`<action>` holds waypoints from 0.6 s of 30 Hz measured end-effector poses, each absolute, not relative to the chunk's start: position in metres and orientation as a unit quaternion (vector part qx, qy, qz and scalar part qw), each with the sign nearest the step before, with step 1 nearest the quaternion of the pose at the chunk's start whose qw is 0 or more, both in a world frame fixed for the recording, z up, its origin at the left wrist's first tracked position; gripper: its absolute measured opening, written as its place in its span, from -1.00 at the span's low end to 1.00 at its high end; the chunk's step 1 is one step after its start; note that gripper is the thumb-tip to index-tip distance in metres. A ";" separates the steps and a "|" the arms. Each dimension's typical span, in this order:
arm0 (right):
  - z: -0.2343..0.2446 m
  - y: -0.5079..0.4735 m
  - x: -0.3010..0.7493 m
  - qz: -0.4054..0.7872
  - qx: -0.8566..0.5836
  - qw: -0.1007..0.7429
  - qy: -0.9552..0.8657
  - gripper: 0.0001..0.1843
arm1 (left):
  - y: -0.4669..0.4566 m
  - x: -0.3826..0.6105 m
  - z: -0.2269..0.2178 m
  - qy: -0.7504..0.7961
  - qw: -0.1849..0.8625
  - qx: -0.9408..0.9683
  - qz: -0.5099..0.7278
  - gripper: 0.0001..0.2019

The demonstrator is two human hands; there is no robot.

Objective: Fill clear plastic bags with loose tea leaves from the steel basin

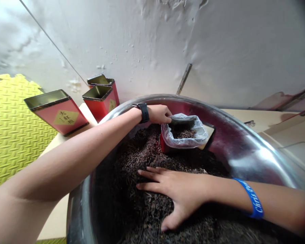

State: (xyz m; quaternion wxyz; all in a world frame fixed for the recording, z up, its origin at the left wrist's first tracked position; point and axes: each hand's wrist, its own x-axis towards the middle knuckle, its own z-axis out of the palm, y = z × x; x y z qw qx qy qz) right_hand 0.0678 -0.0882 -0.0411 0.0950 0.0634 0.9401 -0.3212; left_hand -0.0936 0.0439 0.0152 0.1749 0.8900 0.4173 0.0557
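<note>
A large steel basin (246, 135) holds a heap of dark loose tea leaves (142, 152). A red tin lined with a clear plastic bag (184, 137) sits tilted in the leaves at the back, partly filled. My left hand (159, 114), with a black watch on the wrist, is closed on the bag's rim at the tin's left edge. My right hand (174, 193) lies flat and open on the leaves in the front, fingers spread, a blue wristband on its wrist.
Three open red tins stand on the pale table to the left: a big one (57, 112) and two smaller ones (100, 101) (103, 81). Yellow foam matting (10, 128) lies beyond them. A white wall rises behind the basin.
</note>
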 end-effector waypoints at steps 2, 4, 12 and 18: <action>-0.041 -0.088 0.068 -0.323 0.060 0.098 0.939 0.04 | 0.044 -0.094 0.015 0.415 0.176 0.891 0.055 -0.71; -0.040 -0.088 0.068 -0.326 0.057 0.101 0.938 0.04 | 0.044 -0.094 0.016 0.412 0.176 0.892 0.055 -0.70; -0.034 -0.100 0.070 -0.332 0.035 0.081 0.939 0.03 | 0.042 -0.092 0.019 0.417 0.174 0.891 0.052 -0.71; -0.036 -0.095 0.070 -0.340 0.008 0.068 0.938 -0.19 | 0.043 -0.093 0.018 0.425 0.179 0.886 0.045 -0.72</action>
